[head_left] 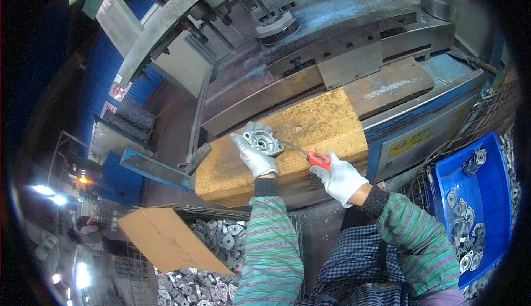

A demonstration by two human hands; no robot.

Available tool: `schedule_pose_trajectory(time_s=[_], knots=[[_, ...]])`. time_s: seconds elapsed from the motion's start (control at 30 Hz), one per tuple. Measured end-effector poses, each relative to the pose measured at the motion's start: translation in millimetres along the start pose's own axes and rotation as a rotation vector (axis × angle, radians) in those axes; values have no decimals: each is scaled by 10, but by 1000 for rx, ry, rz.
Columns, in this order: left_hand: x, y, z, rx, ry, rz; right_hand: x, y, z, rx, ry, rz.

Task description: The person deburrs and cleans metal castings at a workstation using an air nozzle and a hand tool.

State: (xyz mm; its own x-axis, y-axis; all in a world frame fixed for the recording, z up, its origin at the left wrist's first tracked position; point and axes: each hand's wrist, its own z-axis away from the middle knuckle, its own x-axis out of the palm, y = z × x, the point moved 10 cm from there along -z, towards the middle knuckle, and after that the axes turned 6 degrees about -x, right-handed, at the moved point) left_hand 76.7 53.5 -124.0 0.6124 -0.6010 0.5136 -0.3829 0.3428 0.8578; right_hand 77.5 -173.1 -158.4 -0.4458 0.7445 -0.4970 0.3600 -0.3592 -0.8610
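Note:
A grey cast metal housing [262, 140] with a round bored centre rests on a wooden block [323, 119]. My left hand [255, 158], in a white glove, grips its left side with the fingers curled round the far edge. In my right hand [341, 180], also gloved, is a tool with a red handle [319, 160] and a thin metal shaft [294, 147]. The shaft points left, its tip at the right rim of the housing. I cannot make out the exact shape of that tip.
Behind the block stands a machine with a heavy steel bed [310, 74]. At the lower left, a wire bin holds many metal castings [191, 289], partly under a cardboard sheet [168, 239]. A blue plastic crate [492, 190] with several castings is at the right.

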Motion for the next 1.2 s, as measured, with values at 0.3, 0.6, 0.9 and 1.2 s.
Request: schedule_pose_trajectory(time_s=[0.3, 0.6, 0.9, 1.2], knots=[[-9, 1, 5, 4, -67, 96, -685, 121, 323, -163, 245, -121], [-113, -3, -123, -8, -67, 11, -3051, 514, 325, -158, 1000, 27], [76, -56, -11, -29, 17, -7, -3612, 2050, 552, -2, 1278, 123], [-133, 58, 5, 28, 36, -125, -3135, 1314, 936, 15, 1191, 353]])
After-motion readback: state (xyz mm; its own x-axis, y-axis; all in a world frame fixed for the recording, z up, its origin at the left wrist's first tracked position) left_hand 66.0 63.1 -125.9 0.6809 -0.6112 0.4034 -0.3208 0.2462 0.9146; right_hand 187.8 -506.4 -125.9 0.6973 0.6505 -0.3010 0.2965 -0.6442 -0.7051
